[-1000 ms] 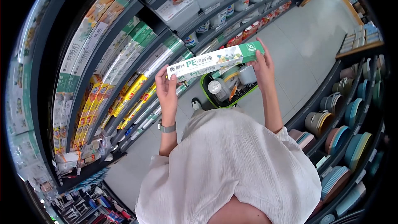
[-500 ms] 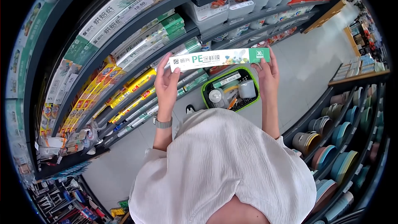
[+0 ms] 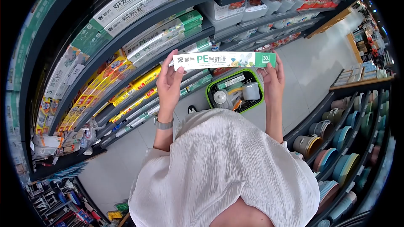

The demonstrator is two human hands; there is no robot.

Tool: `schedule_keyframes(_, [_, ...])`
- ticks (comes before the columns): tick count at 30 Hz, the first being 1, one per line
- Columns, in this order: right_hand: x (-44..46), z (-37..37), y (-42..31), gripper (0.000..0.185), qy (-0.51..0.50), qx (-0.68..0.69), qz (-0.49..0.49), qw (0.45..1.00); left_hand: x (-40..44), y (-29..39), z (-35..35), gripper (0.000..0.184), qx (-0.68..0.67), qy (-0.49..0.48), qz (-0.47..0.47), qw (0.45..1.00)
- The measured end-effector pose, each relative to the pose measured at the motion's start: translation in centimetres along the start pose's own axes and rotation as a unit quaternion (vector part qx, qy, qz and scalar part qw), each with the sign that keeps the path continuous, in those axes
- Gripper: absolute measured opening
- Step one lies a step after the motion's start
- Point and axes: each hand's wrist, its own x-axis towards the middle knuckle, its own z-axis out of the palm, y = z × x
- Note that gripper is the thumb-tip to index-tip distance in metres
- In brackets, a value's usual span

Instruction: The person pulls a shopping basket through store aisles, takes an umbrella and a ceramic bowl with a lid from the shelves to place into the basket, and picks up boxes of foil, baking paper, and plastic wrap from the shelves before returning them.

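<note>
A long white and green box of PE cling film [image 3: 225, 60] is held level between my two hands, its printed front facing up. My left hand [image 3: 169, 82] grips the white end, thumb on the front and fingers behind it. At the green end, marked 30, my right hand [image 3: 272, 75] pinches the box the same way. Below the box on the floor stands a black shopping basket with a green rim [image 3: 261, 94]. In it lie a jar with a pale lid [image 3: 220, 97], a grey-white container [image 3: 251, 91] and a long box.
Shelves on the left carry baking paper boxes [image 3: 122, 6], more cling film boxes [image 3: 168, 33] and yellow boxes [image 3: 139, 85]. Clear plastic containers [image 3: 225, 11] fill shelves ahead. Bowls and pots [image 3: 324, 130] line the right shelves. Tiled floor [image 3: 299, 65] lies between.
The cling film box has turned slightly to lie more level, still in both hands. The view has shifted a little, so the left shelves appear farther right.
</note>
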Motion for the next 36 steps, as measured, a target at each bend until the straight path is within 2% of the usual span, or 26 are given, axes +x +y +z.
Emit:
schedule_keyframes(11, [0.9,2.3,0.8,0.053,-0.018,-0.022,0.010,1.000,-0.4,0.1,-1.9,0.052,0.001,0.053,-0.013,0.999])
schedule_keyframes(20, [2.3,4.4,1.5,0.041,-0.022,-0.070,0.036,0.997,-0.9,-0.1,-4.4,0.032,0.011,0.162,-0.001,0.987])
schedule_keyframes(26, [2.9,7.0,1.8,0.042,-0.075,-0.099,0.016,0.992,-1.5,-0.1,-6.1,0.035,0.021,0.202,-0.003,0.979])
schedule_keyframes(32, [3.6,9.1,3.0,0.046,-0.100,-0.107,0.049,0.988,-1.7,-0.5,-6.5,0.033,0.008,0.257,0.032,0.966])
schedule_keyframes(35, [3.8,10.9,3.8,0.043,-0.069,-0.132,-0.004,0.989,-1.9,-2.4,-7.3,0.031,-0.003,0.269,0.044,0.962])
schedule_keyframes(36, [4.4,10.8,5.4,0.040,-0.067,-0.129,-0.029,0.989,-1.7,-2.2,-7.0,0.025,0.002,0.285,0.053,0.957])
